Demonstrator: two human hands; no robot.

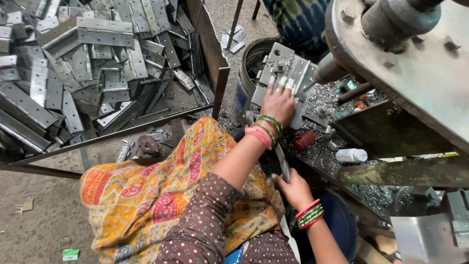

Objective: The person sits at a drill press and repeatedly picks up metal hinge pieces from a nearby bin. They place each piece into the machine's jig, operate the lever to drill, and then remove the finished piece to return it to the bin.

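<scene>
The left hand (277,103) lay flat, fingers spread wide with pale wrappings on the fingertips, pressing down on a grey folded steel hinge plate (286,73) that sat on the shaving-strewn work bed of the machine (317,146). It gripped nothing; the palm merely rested on the plate, and green and pink bangles ringed the wrist. At about five o'clock from it, the right hand (293,188) was closed around a narrow flat steel strip (282,164), holding it upright by its lower end, just beside the bed's near edge. Green and pink bangles circled that wrist too.

At one o'clock from the left hand a thick steel spindle (328,71) pointed toward the plate from the heavy rusted bolted machine head (415,63). At three o'clock from the right hand stood a small white plastic bottle (351,155) lying on its side, with a dark red round cap-like piece (304,140) near it among the metal shavings.

At nine o'clock from the left hand, well apart, a large heap of grey steel hinges (88,68) filled an angle-iron framed tray (217,83). A dented metal bucket (246,78) stood between tray and machine. An orange patterned cloth (161,190) covered the person's lap at seven o'clock.
</scene>
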